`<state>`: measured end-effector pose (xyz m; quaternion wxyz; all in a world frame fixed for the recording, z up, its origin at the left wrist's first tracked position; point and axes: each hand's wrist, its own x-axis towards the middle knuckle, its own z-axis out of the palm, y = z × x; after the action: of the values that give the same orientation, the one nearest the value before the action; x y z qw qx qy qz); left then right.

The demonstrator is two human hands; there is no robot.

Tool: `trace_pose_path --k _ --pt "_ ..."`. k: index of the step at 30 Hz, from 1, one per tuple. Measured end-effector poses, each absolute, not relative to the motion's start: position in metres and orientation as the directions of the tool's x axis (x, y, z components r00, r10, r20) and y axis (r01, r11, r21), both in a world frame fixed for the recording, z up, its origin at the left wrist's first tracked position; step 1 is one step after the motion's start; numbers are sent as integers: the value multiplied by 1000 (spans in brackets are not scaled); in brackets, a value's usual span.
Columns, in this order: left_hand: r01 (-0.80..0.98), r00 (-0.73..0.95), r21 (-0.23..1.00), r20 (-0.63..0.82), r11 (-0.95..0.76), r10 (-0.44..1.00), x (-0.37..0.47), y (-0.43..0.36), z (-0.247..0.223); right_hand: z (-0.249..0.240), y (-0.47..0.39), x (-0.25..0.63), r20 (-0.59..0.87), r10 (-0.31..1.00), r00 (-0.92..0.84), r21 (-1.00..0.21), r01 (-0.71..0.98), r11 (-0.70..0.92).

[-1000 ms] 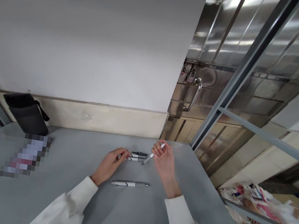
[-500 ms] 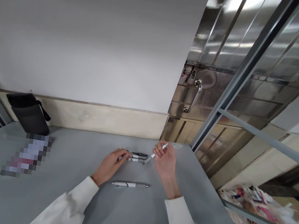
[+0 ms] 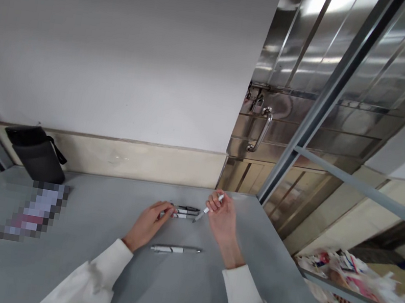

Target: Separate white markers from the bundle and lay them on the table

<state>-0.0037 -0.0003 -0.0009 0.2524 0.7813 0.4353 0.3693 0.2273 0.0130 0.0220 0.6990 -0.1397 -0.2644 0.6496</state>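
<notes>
My right hand (image 3: pixel 220 216) is raised just above the table, its fingers closed around a white and grey pen (image 3: pixel 208 208). That pen slants, with its grey end pointing down and left toward a small group of pens. My left hand (image 3: pixel 152 220) rests on the table with thumb and fingertips together at the left ends of the grouped white pens (image 3: pixel 184 215); those ends are covered. A darker pen (image 3: pixel 187 208) lies along the far side of the group. Closer to me, one more white and grey pen (image 3: pixel 176 249) lies by itself, roughly crosswise, touched by neither hand.
On the grey table (image 3: pixel 91 257), a black bottle-like case with a strap (image 3: pixel 38 155) stands at the back left, beside a pixelated flat item (image 3: pixel 35 211). A wall borders the back. Metal frame posts (image 3: pixel 308 122) and plastic bags (image 3: pixel 359 283) are at the right.
The view has shifted very slightly. Both hands stay in nearly the same places, and the pen in my right hand has barely changed its tilt.
</notes>
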Motion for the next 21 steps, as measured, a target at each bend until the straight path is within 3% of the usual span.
trace_pose_path --k 12,21 --pt "510 356 699 358 -501 863 -3 -1 0 21 14 226 220 976 -2 -500 -859 111" --pt "488 351 736 327 -469 878 -2 -1 -1 26 10 225 207 978 17 -573 -808 135"
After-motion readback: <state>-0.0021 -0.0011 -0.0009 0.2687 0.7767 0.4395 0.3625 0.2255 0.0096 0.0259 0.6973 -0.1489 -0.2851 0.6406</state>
